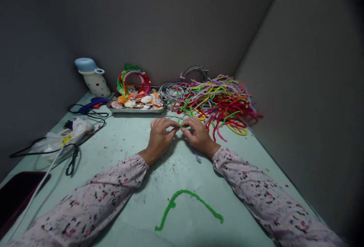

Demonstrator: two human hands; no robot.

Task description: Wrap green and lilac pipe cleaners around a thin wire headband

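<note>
Thumb and forefinger of our left hand (161,137) press together on a small green fuzzy stem (179,126), and our right hand (198,136) pinches it the same way from the other side. The stem sits between our fingertips, just above the pale mint-green tabletop (122,186), with one bit pointing upward. A thin grey wire curves just beyond our fingers; we cannot tell whether it is caught in the pinch. Below our right hand, a pale purple fuzzy strand (196,157) shows.

Nearer to us, well apart from both hands, lies a bright green fuzzy stem bent into an arch (184,191), its ends toward us and a small knob on its left leg. Beyond our hands, a shallow metal tray (136,111) holds mixed seashells (146,99), with multicoloured fuzzy rings (124,82) standing on them. Just right of the tray are coiled grey wires (172,93), beside a tangled heap of multicoloured fuzzy stems (220,95). A white bottle with a blue lid (95,82) leans at the far left.
</note>
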